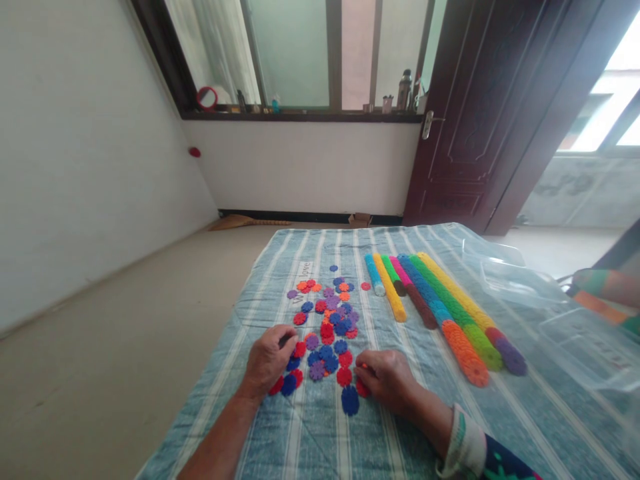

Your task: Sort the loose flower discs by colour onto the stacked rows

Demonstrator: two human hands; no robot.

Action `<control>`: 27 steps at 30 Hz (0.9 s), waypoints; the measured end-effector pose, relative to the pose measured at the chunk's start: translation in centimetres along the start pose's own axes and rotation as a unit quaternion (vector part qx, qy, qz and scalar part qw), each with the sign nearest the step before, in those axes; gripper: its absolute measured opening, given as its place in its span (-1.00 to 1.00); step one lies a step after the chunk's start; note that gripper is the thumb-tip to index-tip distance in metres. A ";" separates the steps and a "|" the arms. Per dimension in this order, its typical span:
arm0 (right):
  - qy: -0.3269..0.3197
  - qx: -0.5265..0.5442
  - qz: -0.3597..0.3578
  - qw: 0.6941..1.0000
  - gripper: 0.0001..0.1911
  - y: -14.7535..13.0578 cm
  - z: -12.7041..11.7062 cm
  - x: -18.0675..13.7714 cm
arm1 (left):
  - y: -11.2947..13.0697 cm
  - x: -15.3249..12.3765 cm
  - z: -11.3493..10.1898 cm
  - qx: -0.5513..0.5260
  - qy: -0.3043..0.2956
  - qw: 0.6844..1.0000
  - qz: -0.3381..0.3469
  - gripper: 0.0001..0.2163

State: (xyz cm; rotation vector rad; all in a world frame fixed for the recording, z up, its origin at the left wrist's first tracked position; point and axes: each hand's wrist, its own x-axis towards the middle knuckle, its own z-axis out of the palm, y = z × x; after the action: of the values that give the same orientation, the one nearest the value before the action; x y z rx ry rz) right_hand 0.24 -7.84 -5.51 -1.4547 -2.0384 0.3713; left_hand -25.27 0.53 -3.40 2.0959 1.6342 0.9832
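Small notched plastic discs [327, 331] in red, blue, purple and orange lie scattered and overlapping on the striped cloth. My left hand [270, 353] is curled at the left side of the pile, thumb against fingers; a dark spot shows between them, but I cannot make out what it is. Across from it, my right hand [387, 375] pinches a red-orange notched disc [365, 365] at its fingertips. Below that hand lies a large blue disc [351, 401]. Near my left wrist are a dark blue disc [289, 385] and red ones, partly covered.
Rods of stacked discs, including a yellow rod [390, 287] and a longer one ending in orange [465, 353], lie side by side on the right. Clear plastic containers [590, 347] stand at the right edge. Behind the cloth-covered table [425, 440] are a wall and a dark red door [470, 113].
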 end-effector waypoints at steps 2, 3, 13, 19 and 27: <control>-0.004 -0.003 0.000 1.000 -0.78 0.0 -0.1 0.0 | 0.0 0.0 0.0 0.002 -0.003 1.000 0.001 -0.84; -0.005 -0.004 0.000 1.000 -0.78 0.0 -0.1 0.0 | 0.0 -0.1 0.0 0.003 -0.005 1.000 0.001 -0.83; 0.001 0.009 0.004 1.000 -0.79 -0.2 -0.3 -0.1 | 0.0 0.0 0.0 0.008 -0.001 1.000 0.008 -0.83; -0.009 0.017 0.007 1.000 -0.78 -0.2 -0.3 0.0 | -0.1 0.0 0.1 0.010 -0.006 1.000 0.006 -0.82; -0.003 0.009 0.009 1.000 -0.76 -0.1 -0.2 0.0 | -0.5 0.1 0.3 0.003 0.003 1.000 0.013 -0.83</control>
State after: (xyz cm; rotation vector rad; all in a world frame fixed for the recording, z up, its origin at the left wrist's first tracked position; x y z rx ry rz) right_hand 0.28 -7.94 -5.31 -1.4650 -2.0233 0.4011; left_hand -25.42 0.86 -3.94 2.1247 1.6192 0.9948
